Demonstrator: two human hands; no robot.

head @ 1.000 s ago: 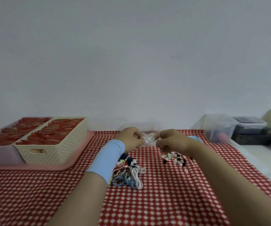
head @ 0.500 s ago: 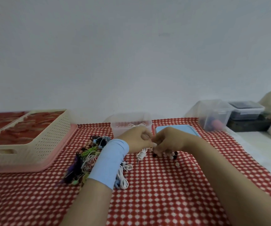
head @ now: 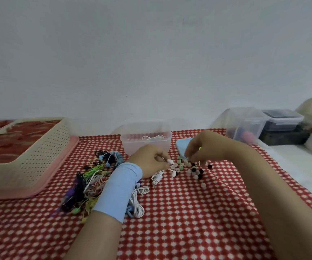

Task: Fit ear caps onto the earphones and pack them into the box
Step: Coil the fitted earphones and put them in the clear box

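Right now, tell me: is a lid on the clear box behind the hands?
No: the clear box stands open-topped, white earphone cable showing inside, and a flat blue lid lies beside it.

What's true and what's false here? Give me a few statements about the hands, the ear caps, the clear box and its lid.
1. The clear box is open, with a white cord inside. True.
2. The ear caps lie inside the clear box. False: they lie loose on the checked cloth.
3. The right hand reaches down over the ear caps. True.
4. The blue lid sits on the clear box. False: it lies on the cloth, right of the box.
5. The left hand pinches a white earphone. True.
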